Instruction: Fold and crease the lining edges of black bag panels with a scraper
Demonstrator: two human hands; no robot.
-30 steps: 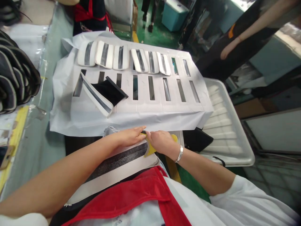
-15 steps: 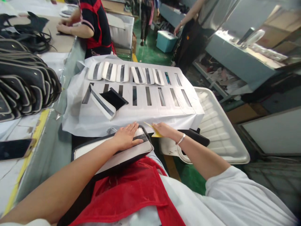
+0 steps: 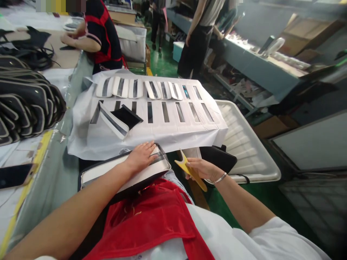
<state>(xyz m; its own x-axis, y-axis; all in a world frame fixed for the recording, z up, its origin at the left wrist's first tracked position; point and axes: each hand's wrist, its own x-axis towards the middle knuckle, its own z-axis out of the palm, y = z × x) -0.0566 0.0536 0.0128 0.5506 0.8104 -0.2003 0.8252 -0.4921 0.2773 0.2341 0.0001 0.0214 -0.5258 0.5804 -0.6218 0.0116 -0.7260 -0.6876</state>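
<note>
My left hand [image 3: 141, 157] lies flat, fingers stretched out, on a white panel with a dark stripe [image 3: 151, 169]. This panel has a black edge and rests on my lap against the table's near edge. Off to its right, my right hand [image 3: 199, 169] grips a flat yellow scraper [image 3: 201, 183] with a notched end, held clear of the panel. Ahead of my hands, a white striped panel [image 3: 115, 122] lies slanted on the white-covered table [image 3: 173, 135], with a black flap [image 3: 127, 116] beside it.
Several white striped pads [image 3: 120, 87] line the table's far side. Dark slots run across its cover. A large pale tub [image 3: 249, 155] stands right, with a black piece [image 3: 218, 159] at its edge. Left are stacked black panels [image 3: 29, 97] and a phone [image 3: 16, 176]. A co-worker [image 3: 104, 36] sits beyond.
My right hand has moved down and away from the panel's end, turning the yellow scraper so more of it shows. My left hand stays on the panel. The view has shifted slightly.
</note>
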